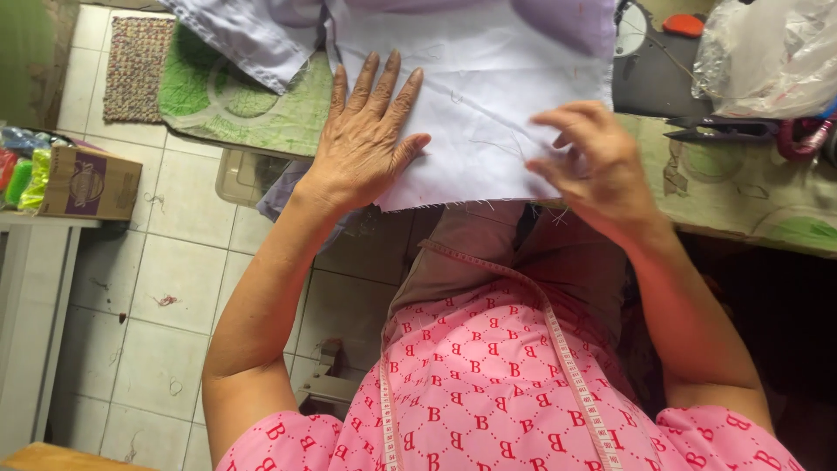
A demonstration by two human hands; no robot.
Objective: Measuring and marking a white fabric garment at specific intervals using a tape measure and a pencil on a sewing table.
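Two hands work one sheet of pale lilac cloth (488, 78) at your table, seen from above. At far left, a cardboard box (91, 183) sits on a grey shelf beside bundles of green and red thread (19, 174), above a tiled floor (166, 323) littered with thread scraps. A woven mat (136, 65) lies farther up the floor. Moving right, a green patterned table cover (235, 105) shows beneath the cloth's near edge. Your left hand (366, 139) lies flat on the cloth, fingers spread and released, palm pressing the fabric down near its frayed lower hem. The cloth itself spreads across the table's middle, its lower edge hanging just over the table's rim toward your lap. Your right hand (593, 161) hovers at the cloth's right lower corner, fingers curled inward with the tips pinched close together at the fabric's edge; whether they grasp the cloth or a loose thread cannot be told. A pink measuring tape (558, 349) drapes down your patterned pink shirt. Farther right, dark scissors (719, 131) rest on the table, near a crumpled clear plastic bag (767, 57) and an orange-topped part of a grey sewing machine (654, 70).
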